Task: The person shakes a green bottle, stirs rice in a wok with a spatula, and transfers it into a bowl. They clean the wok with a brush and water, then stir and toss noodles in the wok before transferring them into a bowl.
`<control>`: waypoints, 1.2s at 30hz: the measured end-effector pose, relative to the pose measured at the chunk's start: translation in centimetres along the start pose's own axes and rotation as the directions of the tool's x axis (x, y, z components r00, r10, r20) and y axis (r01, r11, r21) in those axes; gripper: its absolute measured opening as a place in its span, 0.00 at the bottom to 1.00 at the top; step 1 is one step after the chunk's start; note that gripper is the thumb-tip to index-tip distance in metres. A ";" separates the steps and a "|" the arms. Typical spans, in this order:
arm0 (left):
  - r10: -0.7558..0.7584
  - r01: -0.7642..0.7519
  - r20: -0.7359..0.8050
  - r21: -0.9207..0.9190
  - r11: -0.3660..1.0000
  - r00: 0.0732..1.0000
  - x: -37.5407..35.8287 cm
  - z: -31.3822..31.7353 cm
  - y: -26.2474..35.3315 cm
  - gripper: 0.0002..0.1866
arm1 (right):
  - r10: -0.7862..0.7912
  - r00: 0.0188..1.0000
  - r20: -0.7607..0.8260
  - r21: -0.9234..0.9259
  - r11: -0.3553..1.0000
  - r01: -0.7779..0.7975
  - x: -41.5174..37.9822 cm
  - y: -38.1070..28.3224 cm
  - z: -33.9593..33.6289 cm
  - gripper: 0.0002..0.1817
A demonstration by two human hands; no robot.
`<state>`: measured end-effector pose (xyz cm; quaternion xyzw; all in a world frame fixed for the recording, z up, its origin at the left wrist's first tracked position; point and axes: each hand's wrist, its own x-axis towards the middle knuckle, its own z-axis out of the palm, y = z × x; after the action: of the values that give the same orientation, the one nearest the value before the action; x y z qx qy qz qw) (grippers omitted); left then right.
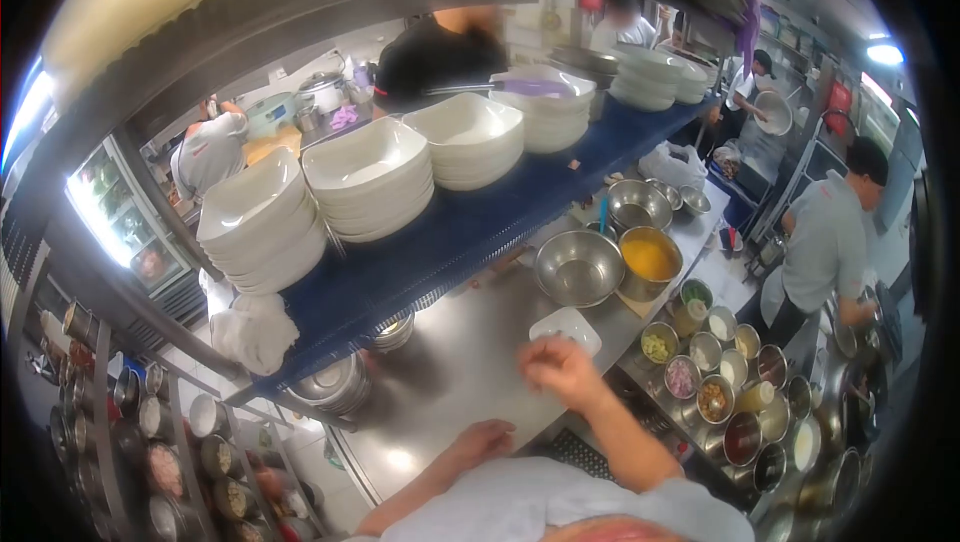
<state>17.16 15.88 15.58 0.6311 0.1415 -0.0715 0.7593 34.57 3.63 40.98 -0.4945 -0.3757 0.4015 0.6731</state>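
Note:
My right hand [560,370] is over the steel counter [430,392], in front of a small white square bowl [568,326] and overlapping its near edge; its fingers are curled, and what they hold, if anything, is too small to make out. Lower and to the left, my left hand [485,440] hovers near the counter's front edge, fingers loosely bent and partly blurred. Behind the white bowl stand a large empty steel bowl [580,267] and a steel pot of orange liquid [650,254].
A blue-covered shelf [440,227] with stacks of white bowls [365,177] crosses above the counter. Several ingredient containers [715,397] stand at the right. A co-worker [825,232] stands at the far right; others are behind the shelf. Pans [165,467] fill a left rack.

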 end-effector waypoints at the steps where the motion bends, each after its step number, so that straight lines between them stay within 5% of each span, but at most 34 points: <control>1: -0.008 0.008 -0.008 0.016 1.000 1.000 0.1 -0.3 -0.7 0.14 | 0.080 0.997 -0.021 0.023 0.997 -0.079 -0.4 3.1 -0.4 0.07; 5: -0.223 0.199 0.000 -0.452 0.869 0.975 -0.5 0.8 2.3 0.15 | 0.312 0.939 -0.147 0.058 0.950 -0.307 -3.8 10.5 -0.8 0.08; 8: -0.252 0.238 0.038 -0.482 0.843 0.967 -0.6 1.7 4.0 0.15 | 0.424 0.874 -0.237 0.000 0.900 -0.436 -5.8 11.4 -0.6 0.09; 12: -0.254 0.255 0.062 -0.437 0.863 0.965 -0.4 2.3 4.4 0.16 | 0.340 0.888 -0.310 -0.100 0.917 -0.386 -6.8 12.2 -2.1 0.11; 21: -0.248 0.269 0.105 -0.306 0.913 0.963 0.0 2.4 2.3 0.15 | 0.290 0.870 -0.399 0.314 0.935 -0.168 -6.3 10.1 -4.1 0.09; 27: -0.275 0.285 0.072 -0.249 0.926 0.959 -0.8 2.8 3.2 0.16 | 0.053 0.891 -0.451 0.257 0.964 0.072 -3.9 0.3 -3.5 0.07; 31: -0.254 0.265 0.073 -0.265 0.927 0.964 -0.7 2.8 3.9 0.17 | -0.226 0.927 -0.299 0.193 0.937 0.291 -3.5 -6.8 -1.2 0.08; 36: -0.242 0.252 0.073 -0.256 0.933 0.968 -0.8 2.8 4.2 0.17 | -0.507 0.861 -0.049 0.118 0.853 0.509 -4.7 -14.9 2.8 0.06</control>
<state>17.98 13.90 20.18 0.5001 0.2128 -0.1595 0.8241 32.65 -2.46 55.57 -0.3372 -0.4611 0.2286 0.7883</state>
